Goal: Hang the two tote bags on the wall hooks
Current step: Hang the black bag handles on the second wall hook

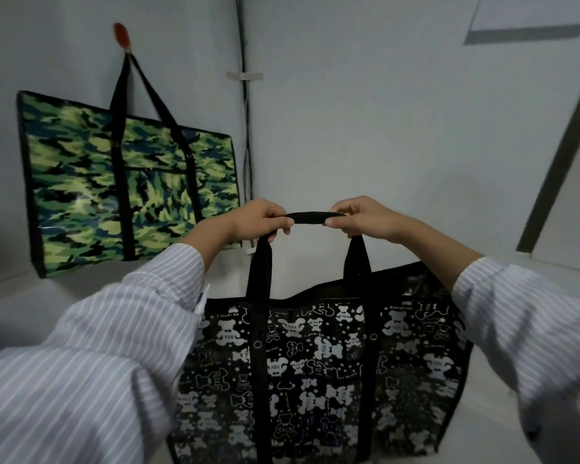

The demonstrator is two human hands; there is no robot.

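Note:
A green camouflage tote bag point(128, 185) hangs flat against the left wall, its black straps looped over an orange-red hook point(121, 35). In front of me hangs a black tote bag printed with white bears point(318, 370). Its black handle point(313, 217) is stretched level between my hands. My left hand point(258, 220) pinches the handle's left end and my right hand point(362, 217) pinches the right end. Both hands are well below and to the right of the orange-red hook. No second hook shows in this view.
Dark cables point(246, 128) run down the wall corner, held by a strip of tape point(245, 75). A grey-framed board point(529, 18) is at the upper right and a dark slanted frame edge point(556, 162) stands on the right. Pale floor lies below the bags.

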